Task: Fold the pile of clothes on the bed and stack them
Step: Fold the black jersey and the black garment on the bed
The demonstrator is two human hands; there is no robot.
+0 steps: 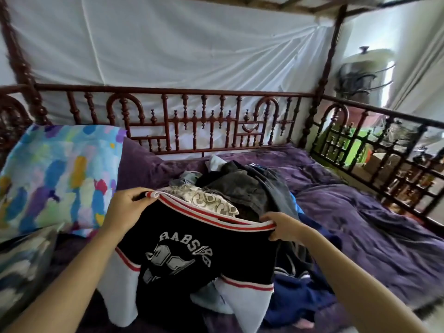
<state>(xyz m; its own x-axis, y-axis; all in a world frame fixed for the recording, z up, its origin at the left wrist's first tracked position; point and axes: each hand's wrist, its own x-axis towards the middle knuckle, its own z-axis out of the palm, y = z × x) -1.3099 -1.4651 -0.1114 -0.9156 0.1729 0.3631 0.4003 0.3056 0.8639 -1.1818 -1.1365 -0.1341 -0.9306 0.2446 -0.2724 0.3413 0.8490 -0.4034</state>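
Observation:
I hold a black jacket [192, 255] up in front of me by its red-and-white striped hem, so it hangs upside down with its white sleeves dangling. It has a grey printed logo. My left hand [125, 207] grips the hem's left end and my right hand [283, 227] pinches its right end. Behind the jacket lies the pile of clothes [242, 186] on the purple bedcover [372, 224]: dark grey and black garments, a patterned beige piece [206, 199] and blue fabric [295, 292] at the lower right.
A multicoloured pillow [60, 176] leans at the left, with a second one [21, 260] below it. A dark red wooden railing [204, 126] borders the bed's far side and right side. White netting [168, 44] hangs behind.

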